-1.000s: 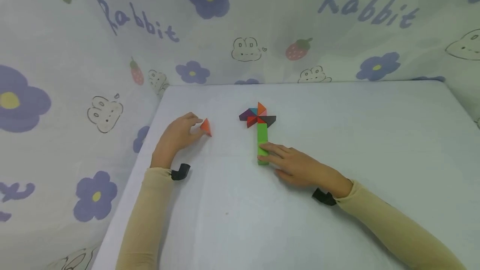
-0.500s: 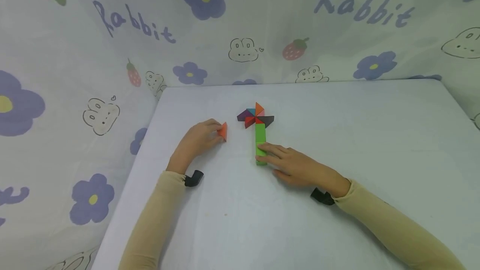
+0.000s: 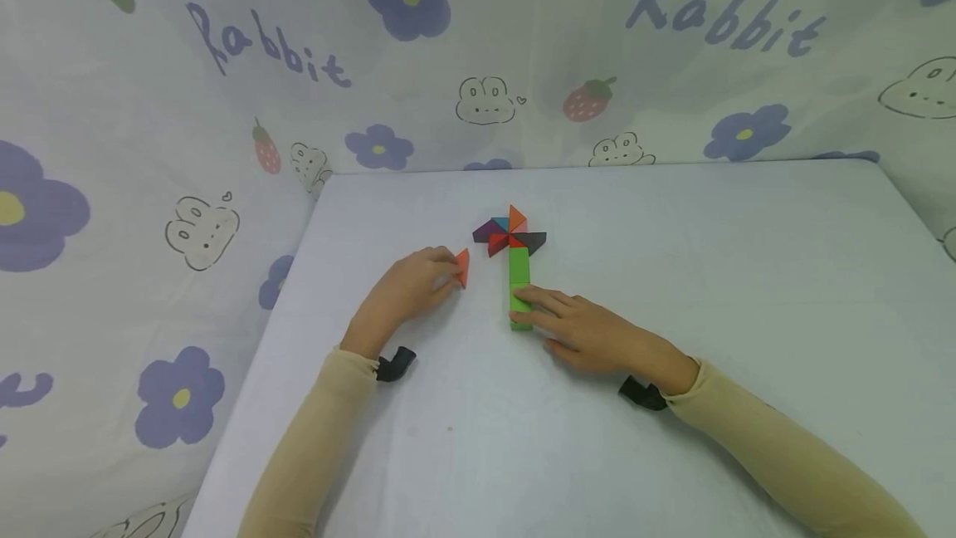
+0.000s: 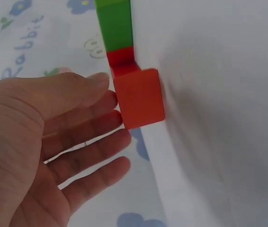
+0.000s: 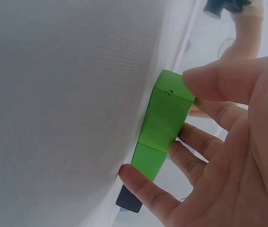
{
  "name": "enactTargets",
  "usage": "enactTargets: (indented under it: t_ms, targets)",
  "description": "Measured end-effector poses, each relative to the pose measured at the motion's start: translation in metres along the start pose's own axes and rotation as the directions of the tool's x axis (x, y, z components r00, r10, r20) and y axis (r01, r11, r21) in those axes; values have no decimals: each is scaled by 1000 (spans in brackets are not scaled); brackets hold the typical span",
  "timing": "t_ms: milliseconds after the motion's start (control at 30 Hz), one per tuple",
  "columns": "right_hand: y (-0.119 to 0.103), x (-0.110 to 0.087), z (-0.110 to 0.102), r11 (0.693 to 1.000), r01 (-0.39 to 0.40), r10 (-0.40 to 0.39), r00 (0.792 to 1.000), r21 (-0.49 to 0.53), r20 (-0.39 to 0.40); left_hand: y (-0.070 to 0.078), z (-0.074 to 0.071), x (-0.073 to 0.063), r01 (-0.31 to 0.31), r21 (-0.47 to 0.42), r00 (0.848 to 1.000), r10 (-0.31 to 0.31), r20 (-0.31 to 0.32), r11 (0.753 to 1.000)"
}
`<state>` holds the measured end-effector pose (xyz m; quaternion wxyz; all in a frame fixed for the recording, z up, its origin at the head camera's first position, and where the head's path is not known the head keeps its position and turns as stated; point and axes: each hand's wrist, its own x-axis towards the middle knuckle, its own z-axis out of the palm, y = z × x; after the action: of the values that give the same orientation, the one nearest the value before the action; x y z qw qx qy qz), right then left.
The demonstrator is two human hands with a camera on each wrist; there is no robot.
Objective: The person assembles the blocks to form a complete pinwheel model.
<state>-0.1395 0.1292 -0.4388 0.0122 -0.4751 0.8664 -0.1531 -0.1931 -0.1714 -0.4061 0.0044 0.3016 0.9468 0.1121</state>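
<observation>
My left hand [image 3: 413, 282] pinches an orange triangular block [image 3: 463, 267] at the fingertips, left of a pinwheel shape. In the left wrist view the square face of the orange block [image 4: 140, 99] shows, with thumb and fingers at its edge. Two green blocks [image 3: 519, 264] stand end to end below the pinwheel like a stem. My right hand [image 3: 597, 330] rests straight, spread fingers on the nearer one. In the right wrist view its thumb touches the end of the green block [image 5: 167, 118].
The pinwheel is made of several small blocks, among them a purple block [image 3: 488, 231], an orange triangle [image 3: 517, 218], a red block [image 3: 496, 243] and a black block [image 3: 533, 240]. They lie on a white table [image 3: 672, 256] backed by a printed curtain [image 3: 545, 40].
My left hand has slid to the right with the orange triangular block, closer to the green blocks, and the block has turned. The right hand has stayed on the green block.
</observation>
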Motion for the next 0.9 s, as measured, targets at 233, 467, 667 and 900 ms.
enactTargets:
  t_ms: [233, 467, 667, 900]
  targets:
    - [1, 0, 1, 1000, 9, -9, 1000, -7, -13, 14, 5, 2, -52, 16, 998, 52, 25, 999]
    - [0, 0, 2, 1000, 7, -7, 1000, -1, -14, 18, 14, 5, -97, -34, 995, 98, 4, 995]
    - [-2, 0, -1, 1000, 11, -11, 1000, -8, -8, 21, 21, 8, -142, -13, 990, 142, -17, 990]
    - [-2, 0, -2, 1000, 15, -15, 1000, -10, -11, 22, 27, 10, -185, 40, 980, 188, -72, 982]
